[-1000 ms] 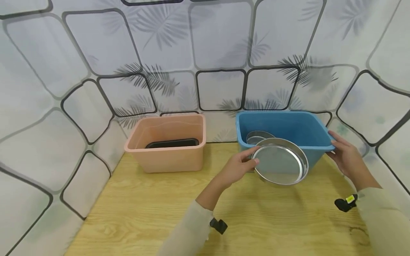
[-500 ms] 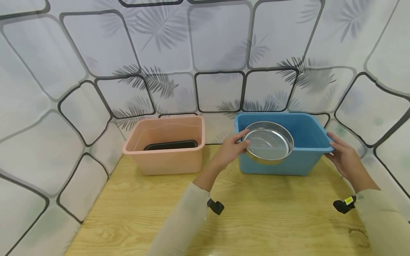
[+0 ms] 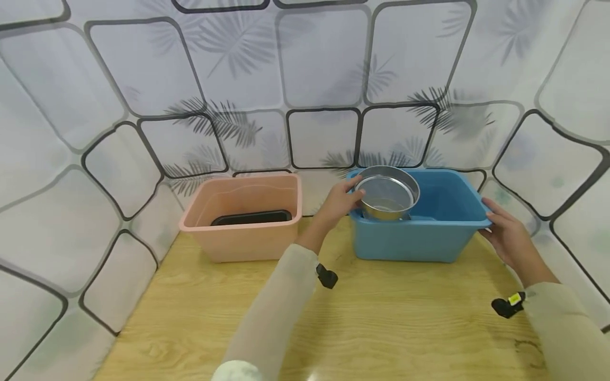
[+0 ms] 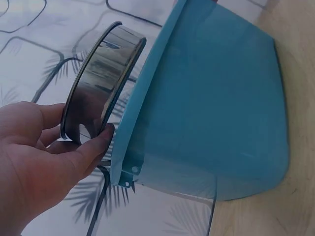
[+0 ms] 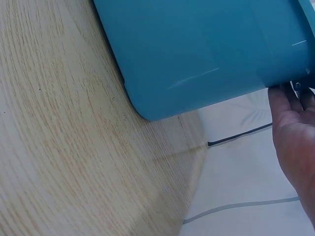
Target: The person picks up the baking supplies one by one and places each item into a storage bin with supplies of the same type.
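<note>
In the head view my left hand (image 3: 339, 205) pinches the left edge of a round metal sieve (image 3: 387, 191); its fine mesh lets some background show through. The sieve is tilted, above the left part of the blue bin (image 3: 405, 241). Seen from the left wrist, the thumb and fingers (image 4: 49, 118) hold the sieve's side wall (image 4: 101, 73), close to the bin's rim. At the bin's right end my right hand (image 3: 512, 238) grips the rim, which hides part of the fingers. Another round metal item inside the bin is mostly hidden behind the sieve.
A pink bin (image 3: 248, 241) stands on the wooden table (image 3: 381, 317) to the left, with a black tray-like item (image 3: 252, 217) inside. Patterned cloth (image 3: 324, 137) hangs behind and along both sides.
My left hand has carried the sieve from in front of the blue bin up, back and leftward to above its opening. The right hand has stayed at the bin's right rim.
</note>
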`<action>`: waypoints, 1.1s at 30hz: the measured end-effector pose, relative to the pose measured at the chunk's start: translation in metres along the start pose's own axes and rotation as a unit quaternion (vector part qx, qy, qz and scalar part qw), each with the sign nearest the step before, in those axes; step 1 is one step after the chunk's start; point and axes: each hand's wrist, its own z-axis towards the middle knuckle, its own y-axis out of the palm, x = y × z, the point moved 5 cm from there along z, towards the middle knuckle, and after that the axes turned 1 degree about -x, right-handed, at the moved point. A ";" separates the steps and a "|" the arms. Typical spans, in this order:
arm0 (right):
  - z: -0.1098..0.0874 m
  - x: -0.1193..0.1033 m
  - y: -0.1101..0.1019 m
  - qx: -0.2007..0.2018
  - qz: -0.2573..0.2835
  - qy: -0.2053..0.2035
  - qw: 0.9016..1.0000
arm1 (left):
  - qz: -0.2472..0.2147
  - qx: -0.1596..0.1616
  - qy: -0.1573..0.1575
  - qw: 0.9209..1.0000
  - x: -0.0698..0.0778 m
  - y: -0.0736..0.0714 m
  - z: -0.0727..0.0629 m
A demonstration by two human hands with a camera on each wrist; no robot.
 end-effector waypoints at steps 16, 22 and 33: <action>-0.001 0.001 0.003 -0.005 -0.007 0.001 1.000 | 0.093 0.007 -0.030 0.995 -0.011 0.007 0.042; -0.005 0.002 0.001 0.003 -0.018 0.008 1.000 | 0.124 -0.007 -0.033 0.992 -0.013 0.022 0.053; -0.005 -0.003 0.000 0.002 -0.049 0.011 0.999 | 0.141 -0.018 -0.091 0.986 -0.014 0.041 0.069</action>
